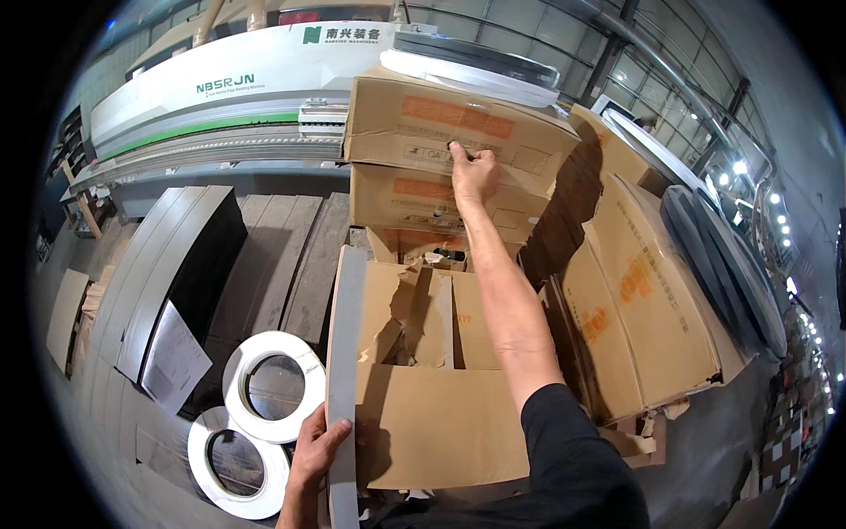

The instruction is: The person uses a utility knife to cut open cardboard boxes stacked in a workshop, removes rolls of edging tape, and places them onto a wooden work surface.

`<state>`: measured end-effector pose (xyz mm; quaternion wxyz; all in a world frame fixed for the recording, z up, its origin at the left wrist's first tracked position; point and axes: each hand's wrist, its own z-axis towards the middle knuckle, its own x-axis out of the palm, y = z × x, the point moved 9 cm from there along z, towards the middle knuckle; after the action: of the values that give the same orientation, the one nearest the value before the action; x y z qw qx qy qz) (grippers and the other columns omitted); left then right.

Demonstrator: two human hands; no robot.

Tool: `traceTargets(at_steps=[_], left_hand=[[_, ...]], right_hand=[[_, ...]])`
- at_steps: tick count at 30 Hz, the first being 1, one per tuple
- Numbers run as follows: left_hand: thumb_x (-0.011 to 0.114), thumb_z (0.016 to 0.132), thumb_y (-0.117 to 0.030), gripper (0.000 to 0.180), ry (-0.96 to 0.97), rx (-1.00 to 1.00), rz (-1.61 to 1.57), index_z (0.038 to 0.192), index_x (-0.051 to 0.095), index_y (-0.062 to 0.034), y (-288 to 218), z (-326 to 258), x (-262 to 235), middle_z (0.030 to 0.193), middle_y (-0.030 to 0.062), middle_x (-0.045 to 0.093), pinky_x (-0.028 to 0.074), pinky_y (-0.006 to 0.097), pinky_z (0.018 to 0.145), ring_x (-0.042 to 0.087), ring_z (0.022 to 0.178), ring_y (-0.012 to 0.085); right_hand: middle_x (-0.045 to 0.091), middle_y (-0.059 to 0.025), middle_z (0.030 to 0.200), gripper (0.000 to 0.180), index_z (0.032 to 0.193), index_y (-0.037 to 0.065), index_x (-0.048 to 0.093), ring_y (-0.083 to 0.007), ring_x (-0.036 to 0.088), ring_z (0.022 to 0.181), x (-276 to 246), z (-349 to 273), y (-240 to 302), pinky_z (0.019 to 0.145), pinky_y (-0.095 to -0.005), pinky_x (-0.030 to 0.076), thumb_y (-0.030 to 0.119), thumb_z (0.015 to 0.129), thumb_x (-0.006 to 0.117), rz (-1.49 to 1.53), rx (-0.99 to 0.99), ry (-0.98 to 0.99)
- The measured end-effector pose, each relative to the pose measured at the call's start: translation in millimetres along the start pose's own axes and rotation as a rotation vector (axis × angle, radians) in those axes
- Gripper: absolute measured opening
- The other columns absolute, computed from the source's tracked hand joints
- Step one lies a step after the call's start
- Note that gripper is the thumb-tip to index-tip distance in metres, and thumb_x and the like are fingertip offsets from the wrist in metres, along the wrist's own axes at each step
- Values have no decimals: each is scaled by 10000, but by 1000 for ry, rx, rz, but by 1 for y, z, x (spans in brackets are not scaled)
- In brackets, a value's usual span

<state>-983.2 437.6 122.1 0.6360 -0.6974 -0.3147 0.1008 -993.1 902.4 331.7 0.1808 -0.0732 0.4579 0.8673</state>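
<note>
My left hand (319, 445) grips the edge of a long narrow grey panel (347, 353), thumb over the near side. The panel stands upright along the left side of an opened cardboard box (441, 423) in front of me. My right arm reaches forward over that box. With its fingers curled, my right hand (476, 175) is at a small dark hole in the front of the top cardboard box (388, 123). That box lies on another closed cardboard box (374, 196). Torn flaps show inside the opened box.
Two white rolls of edge banding (308, 357) lie at the left, beside a stack of grey boards (163, 256) with a paper sheet (176, 357). More cardboard boxes (643, 309) and dark rolls (718, 256) stand at the right. A long white machine (176, 97) runs behind.
</note>
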Motion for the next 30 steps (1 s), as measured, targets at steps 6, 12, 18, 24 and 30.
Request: traceTargets(at_steps=[6, 12, 18, 24, 30], left_hand=[[630, 921, -161, 379, -51, 9, 11, 1238, 550, 30, 6, 1, -4, 949, 69, 652, 509, 293, 758, 621, 829, 144], [650, 922, -187, 396, -28, -6, 23, 1238, 551, 29, 6, 2, -2, 975, 68, 654, 506, 286, 766, 623, 841, 144], [689, 919, -226, 456, -36, -45, -2, 1269, 544, 27, 7, -3, -8, 1012, 59, 650, 510, 306, 814, 619, 884, 141], [698, 922, -242, 521, -23, -100, 17, 1325, 518, 35, 20, 3, -12, 1116, 53, 628, 465, 299, 908, 560, 1008, 127], [694, 928, -242, 525, -3, -133, -45, 1336, 515, 36, 29, 2, -21, 1121, 52, 623, 457, 295, 913, 550, 1014, 122]], right_hand=[[707, -190, 870, 531, 927, 31, 634, -375, 688, 849, 5, 0, 1, 717, -504, 519, 525, 755, 729, -58, 21, 36], [703, -212, 870, 486, 943, 17, 644, -377, 687, 854, 6, 14, -4, 725, -490, 525, 468, 781, 725, -11, -85, 114], [710, -147, 950, 251, 933, 57, 699, -326, 680, 887, -51, 55, 58, 770, -437, 525, 297, 858, 693, 117, -434, 45], [602, -198, 1288, 531, 1272, 51, 614, -414, 590, 1138, -26, 152, 155, 987, -477, 463, 406, 880, 666, -346, -831, -73], [618, -182, 1317, 820, 1308, 52, 607, -325, 590, 1208, 46, 162, 187, 1015, -446, 456, 692, 795, 616, -656, -749, 453]])
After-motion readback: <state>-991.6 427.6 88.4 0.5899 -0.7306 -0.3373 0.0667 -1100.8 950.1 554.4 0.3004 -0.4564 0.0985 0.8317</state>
